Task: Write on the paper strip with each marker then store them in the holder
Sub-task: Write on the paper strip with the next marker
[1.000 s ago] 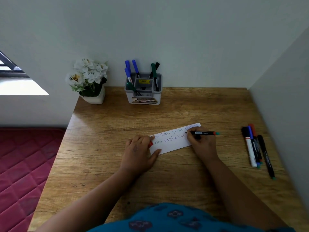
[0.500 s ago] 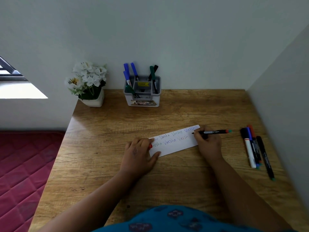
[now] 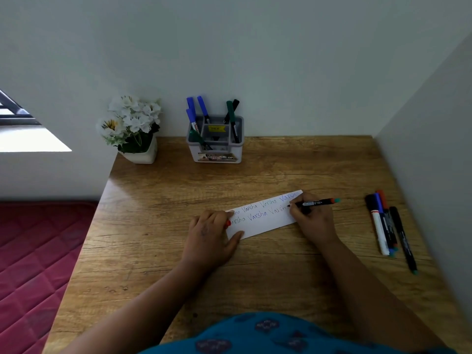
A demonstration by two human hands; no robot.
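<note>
A white paper strip (image 3: 265,221) with two rows of handwriting lies on the wooden desk (image 3: 163,226). My left hand (image 3: 209,236) rests on its left end and also holds a small red cap. My right hand (image 3: 313,221) grips a black marker (image 3: 319,202), tip on the strip's right end at the second row. A grey and white holder (image 3: 217,154) at the back wall carries several blue, green and black markers. Several loose markers (image 3: 385,226) lie at the desk's right side.
A white pot of white flowers (image 3: 132,129) stands at the back left corner. Walls close the desk at the back and right. Past the desk's left edge lies a red quilted mattress (image 3: 30,251).
My right hand has shifted rightward along the strip with the marker, adding letters to the second row. My left hand has stayed on the strip's left end.
</note>
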